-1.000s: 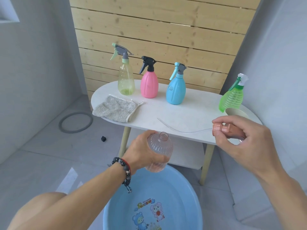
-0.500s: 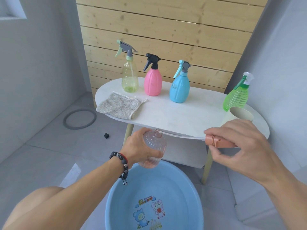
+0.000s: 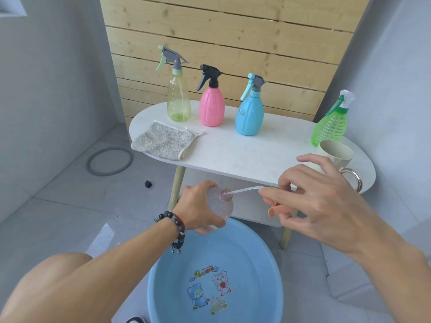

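Left hand (image 3: 198, 203) gripped clear bottle (image 3: 220, 202) above basin (image 3: 256, 248), likely for drips; right hand (image 3: 321, 199) pinched sprayer head (image 3: 276, 209), dip tube (image 3: 245, 190) entering neck.

My left hand (image 3: 198, 206) and right hand (image 3: 326, 197) hung in open air over the blue basin (image 3: 261, 257), whose rim blocked the way at six o'clock. The white table (image 3: 245, 150) edge barred twelve o'clock. The cup (image 3: 335, 152) and metal ring (image 3: 349, 170) crowded two o'clock. Nine o'clock lay open over bare floor, save the table leg (image 3: 176, 185) at ten.
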{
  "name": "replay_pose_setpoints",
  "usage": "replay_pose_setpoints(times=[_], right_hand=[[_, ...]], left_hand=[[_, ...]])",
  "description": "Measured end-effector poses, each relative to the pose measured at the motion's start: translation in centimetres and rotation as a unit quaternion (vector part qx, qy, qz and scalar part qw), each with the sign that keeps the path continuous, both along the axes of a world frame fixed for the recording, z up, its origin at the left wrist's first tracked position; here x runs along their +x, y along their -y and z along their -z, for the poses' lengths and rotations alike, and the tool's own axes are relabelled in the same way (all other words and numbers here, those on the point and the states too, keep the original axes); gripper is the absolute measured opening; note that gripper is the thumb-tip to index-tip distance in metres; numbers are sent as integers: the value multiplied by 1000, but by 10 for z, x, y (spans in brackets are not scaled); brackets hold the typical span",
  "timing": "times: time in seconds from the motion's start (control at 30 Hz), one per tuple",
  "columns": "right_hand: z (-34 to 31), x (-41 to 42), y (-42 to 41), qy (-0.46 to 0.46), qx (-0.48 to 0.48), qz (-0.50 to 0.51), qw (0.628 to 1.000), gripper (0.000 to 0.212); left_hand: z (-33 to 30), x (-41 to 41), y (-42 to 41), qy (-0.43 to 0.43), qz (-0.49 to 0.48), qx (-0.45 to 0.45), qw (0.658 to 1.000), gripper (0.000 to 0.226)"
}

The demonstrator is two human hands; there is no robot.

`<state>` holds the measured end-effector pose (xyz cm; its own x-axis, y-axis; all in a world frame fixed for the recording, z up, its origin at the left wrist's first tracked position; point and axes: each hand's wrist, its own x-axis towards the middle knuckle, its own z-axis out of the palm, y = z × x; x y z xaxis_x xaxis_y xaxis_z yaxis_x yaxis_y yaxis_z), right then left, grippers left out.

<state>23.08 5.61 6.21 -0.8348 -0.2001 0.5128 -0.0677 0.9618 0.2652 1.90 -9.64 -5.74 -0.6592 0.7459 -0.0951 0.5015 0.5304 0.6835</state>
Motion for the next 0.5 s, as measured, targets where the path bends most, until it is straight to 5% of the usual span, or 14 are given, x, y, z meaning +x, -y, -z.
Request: replay_pose_setpoints(times=[0.13, 0.33, 0.5], right_hand=[[7, -3, 5, 4, -50, -24, 998, 26], [34, -17, 7, 14, -343, -28, 939, 37], [42, -32, -1, 96, -366, 35, 925, 26]], left_hand=[[-1, 6, 0, -5, 13, -17, 1000, 90], [-9, 21, -2, -11, 55, 4, 998, 91], [-15, 35, -4, -15, 76, 19, 997, 90]])
